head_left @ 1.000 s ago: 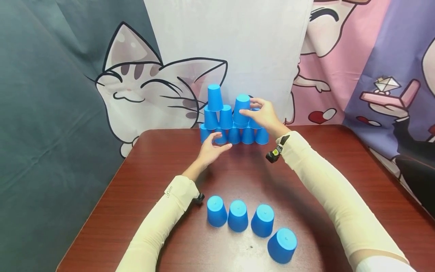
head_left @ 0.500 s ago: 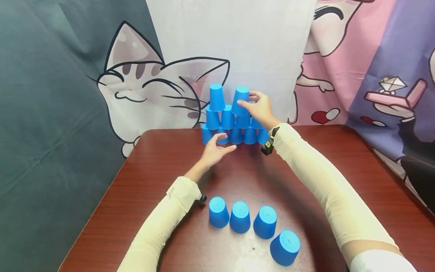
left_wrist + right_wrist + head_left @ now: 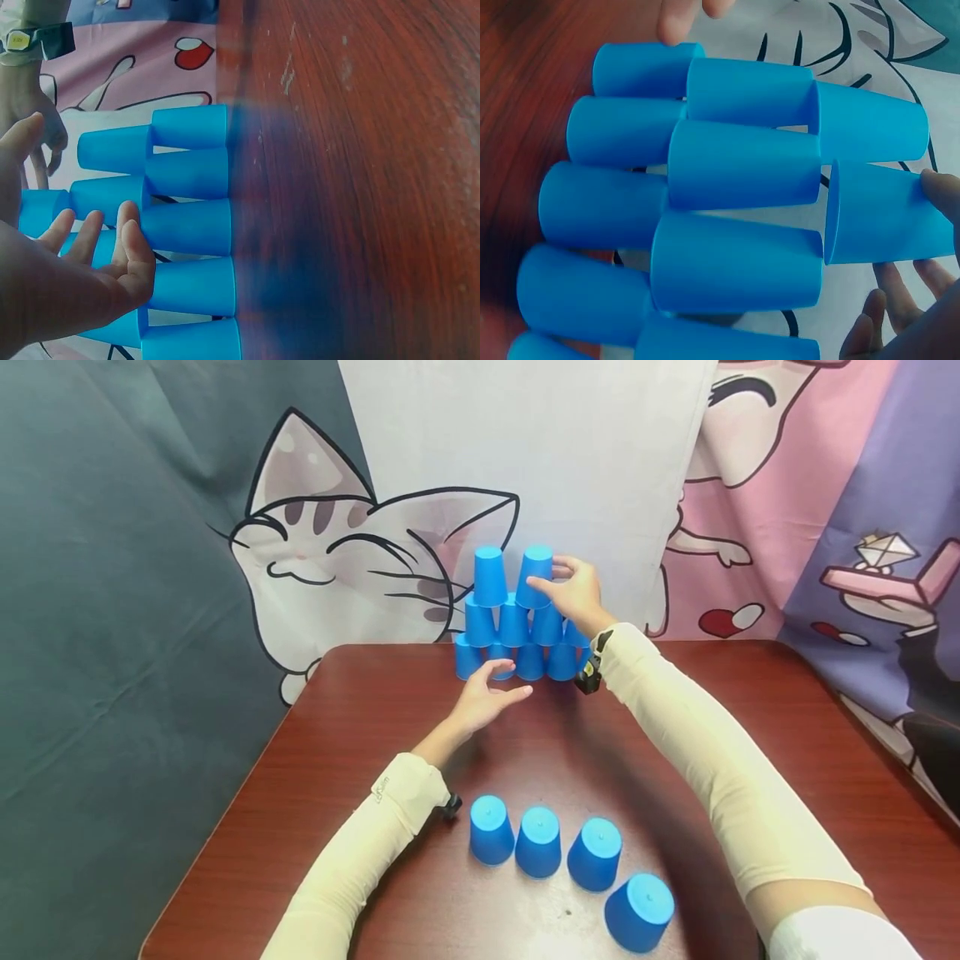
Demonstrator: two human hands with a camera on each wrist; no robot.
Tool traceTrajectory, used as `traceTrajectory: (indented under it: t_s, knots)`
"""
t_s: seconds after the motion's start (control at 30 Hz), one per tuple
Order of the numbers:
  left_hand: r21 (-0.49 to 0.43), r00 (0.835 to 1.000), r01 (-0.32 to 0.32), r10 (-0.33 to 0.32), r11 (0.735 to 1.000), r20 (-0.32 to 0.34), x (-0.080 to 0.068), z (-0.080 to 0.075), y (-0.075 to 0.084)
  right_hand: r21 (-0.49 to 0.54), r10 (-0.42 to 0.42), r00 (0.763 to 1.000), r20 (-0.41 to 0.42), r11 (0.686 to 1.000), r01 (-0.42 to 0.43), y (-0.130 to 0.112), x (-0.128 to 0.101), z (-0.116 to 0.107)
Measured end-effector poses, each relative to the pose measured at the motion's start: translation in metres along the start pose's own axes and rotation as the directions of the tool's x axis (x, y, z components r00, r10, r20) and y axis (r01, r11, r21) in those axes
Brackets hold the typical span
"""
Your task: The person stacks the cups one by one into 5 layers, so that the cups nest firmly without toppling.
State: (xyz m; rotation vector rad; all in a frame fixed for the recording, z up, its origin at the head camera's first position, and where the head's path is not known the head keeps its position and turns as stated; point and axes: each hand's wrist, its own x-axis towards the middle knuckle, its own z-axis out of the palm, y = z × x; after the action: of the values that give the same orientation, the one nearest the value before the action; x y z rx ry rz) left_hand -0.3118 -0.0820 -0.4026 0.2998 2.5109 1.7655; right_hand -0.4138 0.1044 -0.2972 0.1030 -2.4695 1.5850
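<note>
From the head view, the pyramid of upturned blue plastic cups (image 3: pixel 517 627) stands at the far edge of the brown wooden table (image 3: pixel 360 735); five, four and now two are up, and four loose blue cups (image 3: pixel 570 860) wait near the person. The right hand (image 3: pixel 573 593) pinches the second third-row cup (image 3: pixel 535 577).

Left wrist view: the left hand (image 3: pixel 97 262) hovers spread, empty, beside the bottom row.

Right wrist view: the fingertips (image 3: pixel 939 184) grip that smooth, matte cup, seated across two rims.

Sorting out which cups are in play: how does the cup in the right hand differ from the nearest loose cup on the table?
The held cup sits high on the pyramid's third tier, pinched by the right hand; the nearest loose cup rests alone on the table, untouched. The held cup stands straight; the loose one looks tilted from the head view. Both are blue and upside down.
</note>
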Motion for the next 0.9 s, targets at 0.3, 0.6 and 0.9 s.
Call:
traceTrajectory:
  t_s: [0.3,0.6,0.9]
  knots:
    - [0.011,1.000,-0.002,0.002,1.000,0.018,-0.0023,0.0001,-0.0023,0.006,0.024,0.999,0.026,1.000,-0.024,-0.0035,0.0046,-0.0014]
    - [0.007,1.000,-0.012,0.011,1.000,0.025,-0.0030,0.0019,-0.0035,-0.011,0.030,0.999,0.030,0.999,-0.030,-0.0034,0.0059,-0.0005]
    - [0.006,0.999,-0.003,0.002,1.000,0.042,-0.0056,0.0010,-0.0038,-0.032,0.036,0.999,0.040,0.999,-0.035,-0.0018,0.0095,0.0013]
